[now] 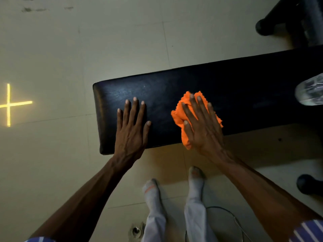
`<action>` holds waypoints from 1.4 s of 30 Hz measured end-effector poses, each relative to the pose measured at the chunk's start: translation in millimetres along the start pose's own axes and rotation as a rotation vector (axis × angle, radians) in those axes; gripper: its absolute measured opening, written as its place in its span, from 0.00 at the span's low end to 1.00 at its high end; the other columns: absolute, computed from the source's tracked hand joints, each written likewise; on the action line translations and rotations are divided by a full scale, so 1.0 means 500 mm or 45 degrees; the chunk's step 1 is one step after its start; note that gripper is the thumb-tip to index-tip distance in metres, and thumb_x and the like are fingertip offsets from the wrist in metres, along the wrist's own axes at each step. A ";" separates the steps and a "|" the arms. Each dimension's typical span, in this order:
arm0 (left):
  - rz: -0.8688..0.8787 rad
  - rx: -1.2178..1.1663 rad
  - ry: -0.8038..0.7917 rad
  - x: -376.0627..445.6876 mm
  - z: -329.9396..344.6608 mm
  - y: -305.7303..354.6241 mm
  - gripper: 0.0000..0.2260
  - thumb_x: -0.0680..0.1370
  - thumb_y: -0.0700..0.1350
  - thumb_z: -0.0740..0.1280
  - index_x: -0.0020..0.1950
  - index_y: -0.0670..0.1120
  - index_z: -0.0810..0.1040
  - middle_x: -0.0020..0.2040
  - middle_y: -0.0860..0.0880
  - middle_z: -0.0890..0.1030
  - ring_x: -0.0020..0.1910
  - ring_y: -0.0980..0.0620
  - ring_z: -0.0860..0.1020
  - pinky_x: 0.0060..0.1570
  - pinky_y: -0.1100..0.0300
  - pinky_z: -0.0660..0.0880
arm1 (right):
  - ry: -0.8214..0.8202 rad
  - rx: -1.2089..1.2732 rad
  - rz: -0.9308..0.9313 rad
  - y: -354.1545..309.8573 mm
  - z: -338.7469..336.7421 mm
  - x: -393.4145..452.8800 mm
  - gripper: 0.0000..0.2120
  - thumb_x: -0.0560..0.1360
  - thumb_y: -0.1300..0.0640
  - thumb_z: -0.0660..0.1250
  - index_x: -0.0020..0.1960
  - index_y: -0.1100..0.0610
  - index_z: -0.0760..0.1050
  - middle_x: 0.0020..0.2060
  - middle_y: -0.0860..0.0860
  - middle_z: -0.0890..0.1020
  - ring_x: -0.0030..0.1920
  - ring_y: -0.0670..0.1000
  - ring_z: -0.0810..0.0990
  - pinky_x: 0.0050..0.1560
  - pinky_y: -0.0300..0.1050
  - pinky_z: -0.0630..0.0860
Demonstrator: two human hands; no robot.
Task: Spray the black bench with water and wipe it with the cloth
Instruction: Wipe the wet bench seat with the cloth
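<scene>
Right hand presses flat, fingers spread, on the orange cloth, mostly hiding it; left hand lies open on the black tabletop; clear bottle cut off at right edge.

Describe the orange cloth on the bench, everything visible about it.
The orange cloth is bright, soft-looking fabric with a zigzag-cut edge, crumpled rather than spread flat. It lies on the black bench near the near edge, one bunched end hanging slightly over that edge. The right hand presses flat on it, fingers spread, covering its middle. The left hand rests apart on the bare bench. Whether the cloth is wet cannot be told.
</scene>
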State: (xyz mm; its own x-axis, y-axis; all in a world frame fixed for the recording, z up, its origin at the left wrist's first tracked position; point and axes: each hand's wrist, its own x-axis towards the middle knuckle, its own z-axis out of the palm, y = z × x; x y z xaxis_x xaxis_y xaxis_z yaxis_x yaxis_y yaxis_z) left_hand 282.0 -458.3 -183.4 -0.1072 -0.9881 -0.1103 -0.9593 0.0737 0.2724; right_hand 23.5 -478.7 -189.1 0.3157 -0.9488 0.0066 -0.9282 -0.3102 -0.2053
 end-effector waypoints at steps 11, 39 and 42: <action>0.070 -0.075 0.024 0.067 0.017 0.102 0.27 0.87 0.54 0.51 0.84 0.45 0.55 0.86 0.44 0.51 0.85 0.43 0.46 0.83 0.40 0.47 | -0.071 -0.015 -0.129 0.023 -0.014 -0.011 0.29 0.88 0.50 0.53 0.87 0.54 0.52 0.87 0.57 0.50 0.88 0.57 0.48 0.86 0.62 0.49; 0.192 -0.059 -0.017 0.144 0.040 0.269 0.28 0.86 0.55 0.50 0.84 0.45 0.56 0.85 0.43 0.52 0.85 0.42 0.47 0.83 0.39 0.47 | -0.056 0.015 0.029 0.226 -0.072 -0.082 0.29 0.87 0.51 0.54 0.86 0.55 0.55 0.87 0.56 0.53 0.87 0.56 0.51 0.85 0.64 0.51; 0.231 -0.039 -0.038 0.152 0.055 0.290 0.28 0.86 0.56 0.49 0.85 0.47 0.53 0.86 0.45 0.49 0.85 0.44 0.44 0.83 0.41 0.44 | 0.055 0.014 0.343 0.304 -0.093 -0.045 0.28 0.87 0.53 0.54 0.86 0.57 0.57 0.86 0.58 0.56 0.87 0.59 0.53 0.84 0.67 0.53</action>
State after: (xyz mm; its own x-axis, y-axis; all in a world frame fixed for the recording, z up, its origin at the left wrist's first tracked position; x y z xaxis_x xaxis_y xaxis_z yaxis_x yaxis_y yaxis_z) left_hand 127.8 -519.1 -178.5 -0.2857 -0.9546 -0.0846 -0.9152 0.2457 0.3194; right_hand -133.7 -507.1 -175.2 0.0489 -0.9988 -0.0077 -0.9754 -0.0461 -0.2158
